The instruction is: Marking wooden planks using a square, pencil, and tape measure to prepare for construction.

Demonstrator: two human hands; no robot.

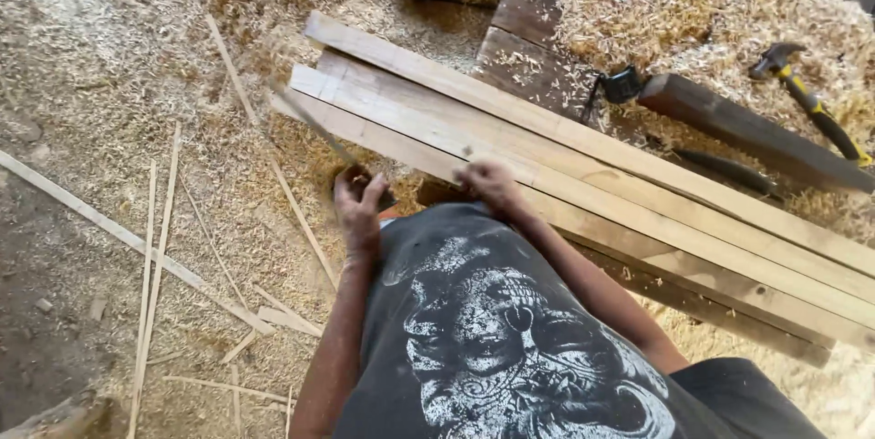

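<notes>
so the left hand (358, 205) has a tight grip on a thin metal blade (314, 124) angled over the stacked planks (583, 175), the right hand (490, 182) rests loosely curled on the nearest plank's edge, looks like marking or trimming, steadying needed.

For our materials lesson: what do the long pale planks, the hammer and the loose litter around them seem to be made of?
Long pale planks: bare sawn wood, unfinished, with visible grain and square edges.
Hammer with yellow-and-black handle: dark head, probably steel; the grip looks like rubber or plastic.
Loose straw-coloured litter: likely wood shavings and sawdust, curled and pale.
The left hand holds a thin, blurred tool.
</notes>
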